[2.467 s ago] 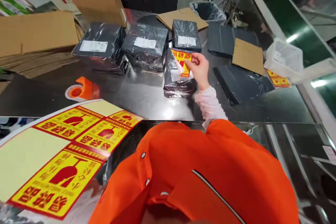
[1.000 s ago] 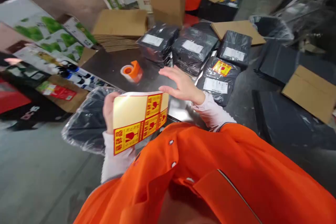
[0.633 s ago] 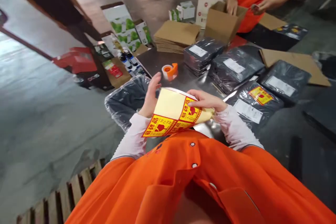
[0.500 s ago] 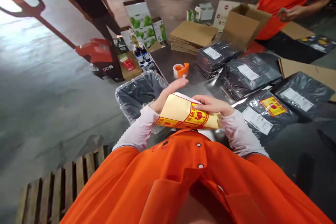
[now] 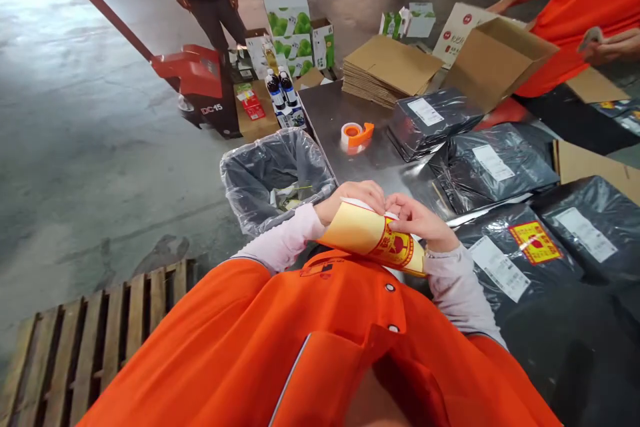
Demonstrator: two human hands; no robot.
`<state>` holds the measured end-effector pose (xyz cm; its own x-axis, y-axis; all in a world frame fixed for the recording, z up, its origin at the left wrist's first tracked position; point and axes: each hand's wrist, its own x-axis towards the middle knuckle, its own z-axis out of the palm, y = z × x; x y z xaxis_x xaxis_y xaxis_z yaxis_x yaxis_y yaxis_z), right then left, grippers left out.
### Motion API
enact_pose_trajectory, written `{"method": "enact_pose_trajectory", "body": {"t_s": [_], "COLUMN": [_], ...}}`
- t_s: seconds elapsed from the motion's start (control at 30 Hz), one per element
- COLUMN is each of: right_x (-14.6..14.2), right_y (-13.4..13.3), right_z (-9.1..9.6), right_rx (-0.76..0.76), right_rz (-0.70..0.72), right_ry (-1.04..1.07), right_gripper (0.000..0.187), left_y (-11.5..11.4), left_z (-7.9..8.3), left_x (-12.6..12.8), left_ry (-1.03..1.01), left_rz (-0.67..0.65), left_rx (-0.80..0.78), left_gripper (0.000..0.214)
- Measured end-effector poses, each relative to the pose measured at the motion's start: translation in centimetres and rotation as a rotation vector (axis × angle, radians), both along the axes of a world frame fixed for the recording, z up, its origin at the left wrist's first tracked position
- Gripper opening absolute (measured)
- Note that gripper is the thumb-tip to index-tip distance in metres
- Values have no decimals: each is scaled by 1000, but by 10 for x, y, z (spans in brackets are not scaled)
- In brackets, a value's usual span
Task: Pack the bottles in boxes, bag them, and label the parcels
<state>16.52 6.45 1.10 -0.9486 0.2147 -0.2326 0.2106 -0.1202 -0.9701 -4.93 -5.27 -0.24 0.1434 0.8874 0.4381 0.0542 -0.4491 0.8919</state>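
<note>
A curled strip of fragile labels (image 5: pixel 353 228), pale yellow with red-and-yellow glass-symbol stickers, is held close to my orange shirt. My right hand (image 5: pixel 423 221) is closed on its upper edge, thumb pressed over a printed sticker. My left hand (image 5: pixel 356 200) lies along the strip's top edge behind it, fingers curled in and their tips meeting my right fingers. Whatever sits between those fingertips is too small to make out. Beyond the hands, a tape roll in an orange dispenser (image 5: pixel 357 135) stands on the dark table (image 5: pixel 327 110).
Several black-wrapped parcels (image 5: pixel 500 160) with white labels fill the right side. Behind them are flat cardboard (image 5: pixel 393 67) and an open carton (image 5: pixel 500 60), near a co-worker in orange (image 5: pixel 565 20). A lined bin (image 5: pixel 245 180), red pallet jack (image 5: pixel 193 73) and wooden pallet (image 5: pixel 100 340) are left.
My left hand has come down and to the right, its outstretched fingers now curled against my right hand's fingertips. The label strip has turned slightly. The view has shifted left.
</note>
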Motion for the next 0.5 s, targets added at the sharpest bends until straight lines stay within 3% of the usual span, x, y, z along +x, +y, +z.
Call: {"method": "enact_pose_trajectory", "body": {"t_s": [0.1,0.2,0.3,0.5], "right_x": [-5,-21,-46,-85], "right_y": [9,20,42,78], "right_z": [5,13,15,1], "right_rx": [241,629,914,1215], "right_rz": [-295,-450,-458,-339], "right_ry": [88,190,256,263], "right_gripper": [49,34,35,42], "left_y": [24,46,71,101], "left_z": [-3,-13,-21,-16], "left_x": [-15,-34,-55,-88], "left_ry": [-20,-118,-176,-207], "left_rz": [110,124,50,-17], "left_rx": [96,63,-30,-131], "left_gripper": [62,53,50,36]}}
